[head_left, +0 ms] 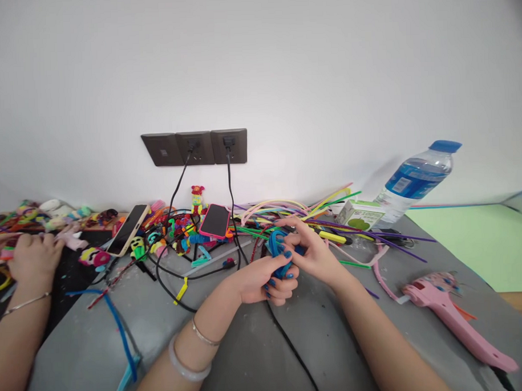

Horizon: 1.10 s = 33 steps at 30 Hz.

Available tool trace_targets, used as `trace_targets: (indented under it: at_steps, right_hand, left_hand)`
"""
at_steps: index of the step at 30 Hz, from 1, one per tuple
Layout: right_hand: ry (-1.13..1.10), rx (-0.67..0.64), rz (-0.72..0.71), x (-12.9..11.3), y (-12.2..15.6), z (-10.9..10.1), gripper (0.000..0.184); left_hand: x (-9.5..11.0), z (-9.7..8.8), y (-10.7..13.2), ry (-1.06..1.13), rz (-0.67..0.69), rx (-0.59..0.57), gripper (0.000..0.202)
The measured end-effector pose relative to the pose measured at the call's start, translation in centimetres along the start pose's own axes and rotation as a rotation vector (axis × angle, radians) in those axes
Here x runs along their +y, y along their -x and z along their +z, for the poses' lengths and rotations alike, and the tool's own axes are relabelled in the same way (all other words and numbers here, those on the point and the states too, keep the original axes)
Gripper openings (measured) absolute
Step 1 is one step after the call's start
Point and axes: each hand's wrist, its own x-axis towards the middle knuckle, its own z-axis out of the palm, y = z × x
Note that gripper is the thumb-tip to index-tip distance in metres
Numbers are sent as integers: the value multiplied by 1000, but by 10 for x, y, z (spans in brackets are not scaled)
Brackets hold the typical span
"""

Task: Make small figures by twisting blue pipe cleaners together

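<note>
Both my hands meet over the middle of the grey table, around a coiled blue pipe cleaner (278, 245). My left hand (264, 278) is closed on its lower part, with the fingers curled beneath. From the right, my right hand (310, 251) pinches the coil with its thumb and fingers. Much of the coil is hidden by my fingers. Behind it spreads a bundle of coloured pipe cleaners (296, 208). A loose bent blue pipe cleaner (117, 323) lies to the left, by a light blue clip-like piece (129, 374).
At right lie a pink glue gun (458, 325), a tilted water bottle (418, 176) and a green-white box (361, 213). Two phones, a pink-edged one (215, 220) and a pale one (128, 230), sit among small figures. Black cables (287, 337) cross the table. A co-worker's hands (34, 257) work at left.
</note>
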Motion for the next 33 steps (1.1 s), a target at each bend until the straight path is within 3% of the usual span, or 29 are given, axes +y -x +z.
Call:
trace_targets:
  at_steps: [4,10,13,15,17,21,26,33]
  right_hand:
    - [-125,36,41,-1,0,7,24]
    - [-23,573,-66,5,-6,7,19]
    - [1,680,-21,14,-8,-6,24]
    - [21,626,19,22,-9,-11,26]
    - [81,486,12,30,-10,-10,26]
    - [309,229,-126,41,-14,9,29]
    - [551,9,-250,49,-27,28,40]
    - [738,-94,5,41,-68,29,38]
  left_hand:
    - [2,2,3,-46,31,-60,47]
    - [0,6,1,-98,48,-4,42]
    - [-2,8,-1,-147,87,6,40]
    - [-4,9,0,-148,102,-55,39]
    - [-5,10,1,-149,76,-123,40]
    - [-6,11,4,-166,-17,-197,45]
    - [-5,14,5,-225,-54,-262,49]
    - [-3,13,5,-224,-34,-246,48]
